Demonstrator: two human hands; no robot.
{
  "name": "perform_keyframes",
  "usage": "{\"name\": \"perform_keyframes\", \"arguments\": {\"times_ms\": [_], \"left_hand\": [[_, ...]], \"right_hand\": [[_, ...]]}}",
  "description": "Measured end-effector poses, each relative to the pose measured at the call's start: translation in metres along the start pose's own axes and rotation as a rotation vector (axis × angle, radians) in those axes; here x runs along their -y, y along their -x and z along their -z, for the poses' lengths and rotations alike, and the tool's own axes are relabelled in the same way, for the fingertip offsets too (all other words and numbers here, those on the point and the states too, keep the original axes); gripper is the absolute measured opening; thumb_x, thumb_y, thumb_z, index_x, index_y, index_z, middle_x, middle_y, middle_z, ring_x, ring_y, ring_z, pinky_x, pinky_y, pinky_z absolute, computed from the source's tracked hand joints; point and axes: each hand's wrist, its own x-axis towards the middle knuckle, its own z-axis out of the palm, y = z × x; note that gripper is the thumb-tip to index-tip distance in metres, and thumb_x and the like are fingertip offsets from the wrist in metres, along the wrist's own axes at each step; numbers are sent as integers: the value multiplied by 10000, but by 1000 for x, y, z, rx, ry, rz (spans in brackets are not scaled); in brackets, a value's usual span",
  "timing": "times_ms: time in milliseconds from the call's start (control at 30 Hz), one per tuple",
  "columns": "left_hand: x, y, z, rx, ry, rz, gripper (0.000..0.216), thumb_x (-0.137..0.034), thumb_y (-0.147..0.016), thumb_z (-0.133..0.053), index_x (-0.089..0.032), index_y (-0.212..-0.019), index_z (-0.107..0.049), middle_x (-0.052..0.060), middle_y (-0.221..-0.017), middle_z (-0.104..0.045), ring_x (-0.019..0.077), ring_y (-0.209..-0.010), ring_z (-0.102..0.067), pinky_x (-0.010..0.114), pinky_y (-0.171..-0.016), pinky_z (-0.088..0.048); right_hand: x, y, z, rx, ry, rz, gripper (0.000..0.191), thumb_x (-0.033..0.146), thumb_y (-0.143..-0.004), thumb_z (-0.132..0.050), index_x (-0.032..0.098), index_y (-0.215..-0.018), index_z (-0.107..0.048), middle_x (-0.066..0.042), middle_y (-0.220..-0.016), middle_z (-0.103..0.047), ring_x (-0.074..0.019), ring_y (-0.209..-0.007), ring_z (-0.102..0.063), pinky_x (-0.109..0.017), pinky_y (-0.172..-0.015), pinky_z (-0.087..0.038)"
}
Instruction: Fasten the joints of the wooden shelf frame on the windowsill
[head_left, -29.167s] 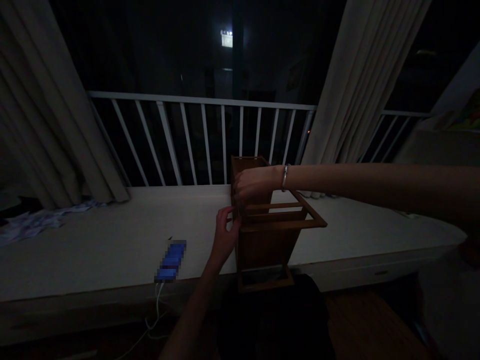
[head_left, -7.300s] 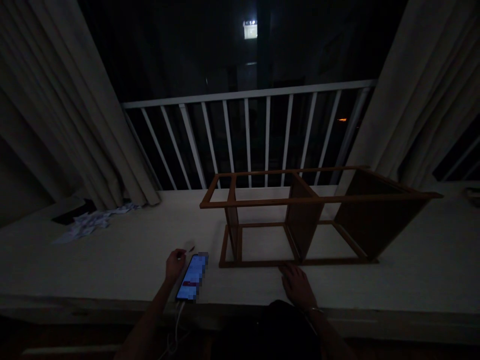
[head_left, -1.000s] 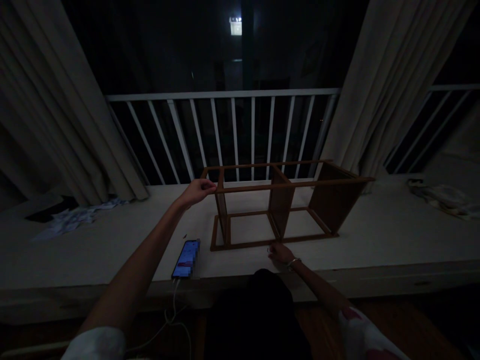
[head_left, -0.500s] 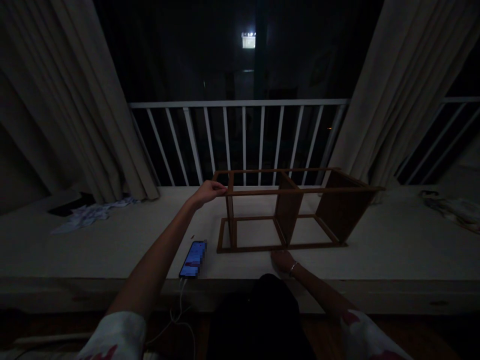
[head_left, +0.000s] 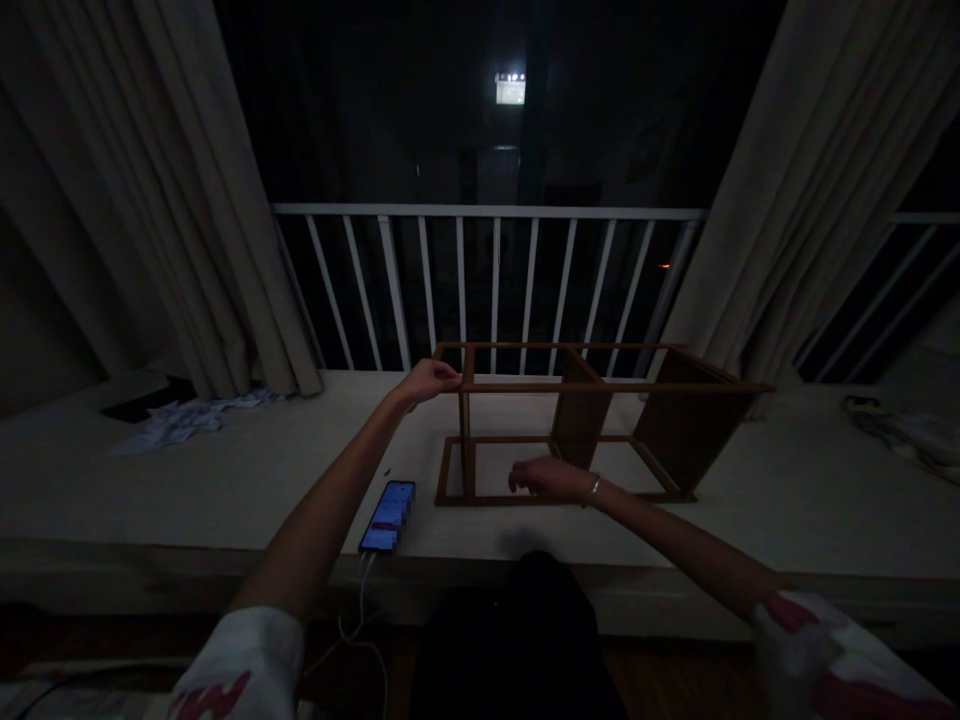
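Note:
A brown wooden shelf frame (head_left: 577, 410) lies on its side on the pale ledge, its cross panels upright. My left hand (head_left: 431, 382) pinches the near upper rail at the shelf's left end. In front of the lower near rail hovers my right hand (head_left: 551, 480), its fingers bent downward and drawn together. Whatever the right fingers may hold is hidden and too dark to make out. To the left of the shelf, close to the ledge's front edge, lies a lit phone (head_left: 388, 515) with a white cable attached.
The pale ledge (head_left: 262, 500) runs across the view below a window with a white railing (head_left: 495, 213). Long curtains (head_left: 180, 200) hang at both sides. Crumpled papers (head_left: 180, 420) lie at the left, a cloth-like bundle (head_left: 900, 430) at the right. The cable (head_left: 361, 600) drops over the edge.
My right hand has risen from the ledge by the lower rail and moved slightly left, now in front of the frame. The left hand stays on the upper rail. The view has shifted slightly.

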Motion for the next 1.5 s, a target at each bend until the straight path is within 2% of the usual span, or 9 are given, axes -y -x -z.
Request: {"name": "perform_keyframes", "arguments": {"times_ms": [67,167,233,300,500,633,900,1233,1500], "left_hand": [[2,-1,0,-1,5,-1,319,-360,-553,-699,-114,-751,-661,61,-739,-660,155,-711,-582,269,-672,-431],[4,-1,1,2,0,-2,316,-367,-571,-684,-116,-761,-664,61,-751,-665,159,-719,-583,263,-667,-429],[3,-1,2,6,-17,-6,312,-368,-583,-674,-114,-764,-666,61,-752,-665,159,-721,-581,257,-659,-425],[2,-1,3,7,-35,-13,308,-366,-594,-663,-113,-769,-668,61,-749,-663,159,-721,-578,251,-649,-421],[-1,-4,2,-110,1,44,276,-295,-639,-611,-124,-850,-661,73,-827,-655,147,-740,-570,239,-634,-421],[-2,-6,-1,-139,-9,54,278,-312,-633,-597,-125,-827,-664,61,-795,-646,142,-719,-557,229,-598,-405],[-6,-5,2,-74,-12,94,303,-355,-565,-651,-118,-753,-672,3,-632,-610,104,-589,-500,213,-546,-339],[-9,-3,4,-37,94,108,271,-283,-522,-707,-118,-734,-668,30,-670,-636,118,-626,-537,250,-624,-388],[-6,-3,5,-18,189,90,360,-299,-485,-748,-112,-782,-667,68,-793,-658,143,-714,-574,286,-697,-424]], "right_hand": [[10,-18,44,-86,-318,89,245,141,-815,-388,144,-993,-556,-57,-894,-587,-90,-690,-577,-227,-646,-434],[16,-44,104,-274,-660,230,327,251,-823,-442,157,-1134,-478,-42,-881,-580,-95,-726,-572,-246,-681,-448],[13,-61,131,-455,-790,271,372,297,-791,-504,161,-1136,-482,-38,-881,-587,-104,-772,-561,-255,-714,-443],[6,-80,144,-608,-860,256,356,334,-767,-536,165,-1080,-525,-44,-935,-591,-105,-809,-547,-250,-736,-433],[-20,-136,132,-733,-996,162,334,402,-726,-561,147,-941,-562,-27,-824,-601,-74,-680,-530,-201,-638,-435],[-26,-153,125,-671,-1074,183,347,418,-702,-584,136,-896,-529,-21,-776,-598,-58,-578,-517,-204,-584,-445],[-26,-152,123,-556,-1059,245,349,432,-718,-565,137,-881,-476,-33,-768,-601,-82,-614,-564,-232,-607,-472],[-24,-154,121,-638,-976,286,297,408,-743,-542,144,-864,-483,-24,-761,-589,-79,-610,-551,-228,-609,-458],[-22,-152,121,-686,-899,261,270,380,-731,-557,139,-850,-527,-23,-772,-590,-85,-646,-536,-232,-638,-441]]}}
